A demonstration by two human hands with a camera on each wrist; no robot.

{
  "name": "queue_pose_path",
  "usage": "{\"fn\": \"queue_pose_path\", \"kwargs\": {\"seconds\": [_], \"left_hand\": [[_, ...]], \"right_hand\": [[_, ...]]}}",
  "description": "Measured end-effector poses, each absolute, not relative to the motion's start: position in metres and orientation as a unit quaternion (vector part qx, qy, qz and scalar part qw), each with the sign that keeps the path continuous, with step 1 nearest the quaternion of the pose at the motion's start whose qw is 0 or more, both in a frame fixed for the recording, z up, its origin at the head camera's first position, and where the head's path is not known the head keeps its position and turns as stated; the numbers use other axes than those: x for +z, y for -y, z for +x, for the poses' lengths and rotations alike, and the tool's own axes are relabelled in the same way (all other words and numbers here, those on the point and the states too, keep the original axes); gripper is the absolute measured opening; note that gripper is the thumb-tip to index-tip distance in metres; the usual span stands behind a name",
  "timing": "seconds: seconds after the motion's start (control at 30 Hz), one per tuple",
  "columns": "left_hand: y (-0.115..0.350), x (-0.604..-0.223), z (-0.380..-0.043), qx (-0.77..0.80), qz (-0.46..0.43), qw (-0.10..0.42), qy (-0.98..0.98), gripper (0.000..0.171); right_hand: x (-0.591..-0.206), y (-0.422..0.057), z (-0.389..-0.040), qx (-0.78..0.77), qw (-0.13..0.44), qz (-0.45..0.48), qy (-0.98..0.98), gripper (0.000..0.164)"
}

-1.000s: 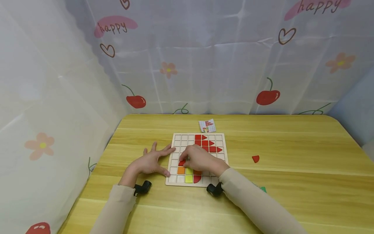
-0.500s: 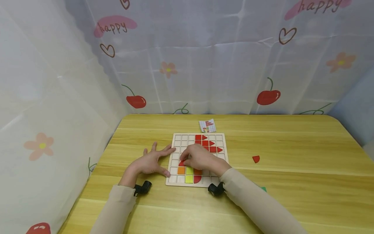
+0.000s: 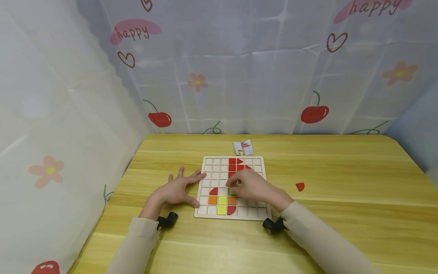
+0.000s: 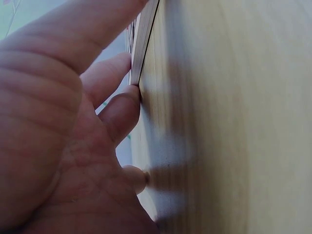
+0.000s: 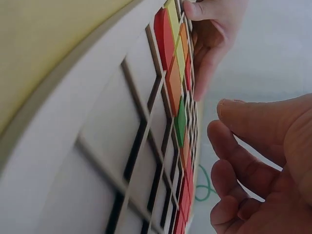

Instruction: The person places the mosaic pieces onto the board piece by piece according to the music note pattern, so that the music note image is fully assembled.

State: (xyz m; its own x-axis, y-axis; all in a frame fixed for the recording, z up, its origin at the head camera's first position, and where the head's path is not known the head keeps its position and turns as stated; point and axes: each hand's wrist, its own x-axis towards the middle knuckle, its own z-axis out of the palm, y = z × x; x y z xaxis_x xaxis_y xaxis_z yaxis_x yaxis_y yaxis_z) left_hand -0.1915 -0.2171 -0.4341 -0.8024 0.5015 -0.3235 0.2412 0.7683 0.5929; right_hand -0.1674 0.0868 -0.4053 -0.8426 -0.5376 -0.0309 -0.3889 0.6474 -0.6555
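On the table lies a wooden grid board (image 3: 241, 213) with coloured tiles in its cells. My left hand (image 3: 175, 190) spreads its fingers at the board's left edge, with thumb and fingertips touching the frame. Above the board's middle is my right hand (image 3: 251, 185), fingers bent and nothing visible between them; the right wrist view shows thumb and index finger apart from the tiles. A red quarter-round tile (image 3: 213, 191) sits above an orange square (image 3: 212, 200). Yellow squares (image 3: 222, 209), another red rounded tile (image 3: 231, 210) and a partly covered green tile (image 3: 231, 192) are nearby.
Behind the board lies a small printed pattern card (image 3: 243, 147). A loose red quarter-round tile (image 3: 300, 187) rests on the table (image 3: 342, 213) to the right. Red tiles (image 3: 232, 167) fill cells at the board's upper part, some hidden by my right hand.
My right hand has let go of the red quarter-round tile, leaving it in a cell, and has moved right and up, uncovering it and part of the green tile. The left hand stays put.
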Motion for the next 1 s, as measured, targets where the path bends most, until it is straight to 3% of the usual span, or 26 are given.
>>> {"fn": "queue_pose_path", "kwargs": {"seconds": [0.37,0.67,1.0], "left_hand": [[0.216,-0.433,-0.191,0.277,0.206,0.237,-0.908,0.106],[0.217,-0.434,-0.192,0.272,0.206,0.236,-0.910,0.107],[0.217,-0.434,-0.191,0.275,0.204,0.240,-0.909,0.107]], "right_hand": [[-0.400,-0.148,-0.158,-0.307,0.112,-0.207,-0.922,0.014],[-0.400,-0.194,-0.156,-0.294,0.055,-0.211,-0.931,0.016],[-0.407,-0.235,-0.150,-0.276,0.047,-0.177,-0.944,0.020]]}}
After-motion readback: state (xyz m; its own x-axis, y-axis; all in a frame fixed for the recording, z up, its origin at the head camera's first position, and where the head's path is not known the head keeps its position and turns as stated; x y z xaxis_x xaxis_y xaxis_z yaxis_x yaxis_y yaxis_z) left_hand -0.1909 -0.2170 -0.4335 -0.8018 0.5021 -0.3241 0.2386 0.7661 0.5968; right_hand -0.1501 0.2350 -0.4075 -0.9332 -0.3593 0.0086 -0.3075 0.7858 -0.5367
